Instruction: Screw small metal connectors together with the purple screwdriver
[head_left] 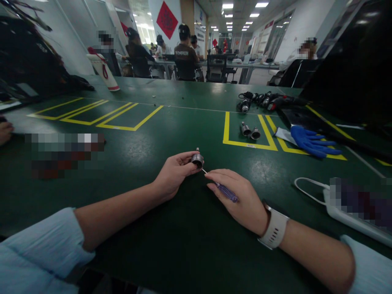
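Between the thumb and fingers of my left hand is a round metal cup-shaped part with a thin stem pointing away from me and its hollow end toward me. My right hand grips a screwdriver by its purple translucent handle. The thin shaft points up and left, its tip at the open end of the metal part; whether it touches inside is hidden. Two similar metal parts, one a cup-shaped piece and another beside it, lie inside a yellow taped box to the right.
Behind those parts lie black cables with metal fittings. Farther right are a blue glove and a white-handled object, partly blurred. A white cup stands back left on the green table. Another person's hand shows at the left edge.
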The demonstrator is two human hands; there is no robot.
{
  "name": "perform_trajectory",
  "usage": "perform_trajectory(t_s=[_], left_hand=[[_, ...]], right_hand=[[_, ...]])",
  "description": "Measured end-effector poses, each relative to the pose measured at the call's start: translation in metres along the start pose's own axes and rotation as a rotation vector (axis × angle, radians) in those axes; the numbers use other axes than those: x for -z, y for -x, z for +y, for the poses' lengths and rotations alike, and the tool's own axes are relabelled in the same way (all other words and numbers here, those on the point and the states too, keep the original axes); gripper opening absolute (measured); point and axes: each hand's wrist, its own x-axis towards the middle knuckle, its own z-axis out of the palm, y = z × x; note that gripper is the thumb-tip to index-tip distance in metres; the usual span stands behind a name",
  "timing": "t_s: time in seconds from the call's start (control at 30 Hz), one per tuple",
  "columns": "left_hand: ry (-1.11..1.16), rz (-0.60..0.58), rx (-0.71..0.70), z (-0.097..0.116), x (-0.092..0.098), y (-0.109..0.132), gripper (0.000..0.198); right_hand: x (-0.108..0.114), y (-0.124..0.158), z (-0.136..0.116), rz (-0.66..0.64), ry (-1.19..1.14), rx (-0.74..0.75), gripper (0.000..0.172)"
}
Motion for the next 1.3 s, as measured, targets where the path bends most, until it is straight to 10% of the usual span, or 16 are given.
perform_trajectory(t_s=[1.3], left_hand=[[-0.068,-0.029,0.008,0.0009,-0.0030,0.0027,0.033]], right_hand=[[-0.0005,0.0008,-0.0062,-0.022,0.079,0.015,0.023]])
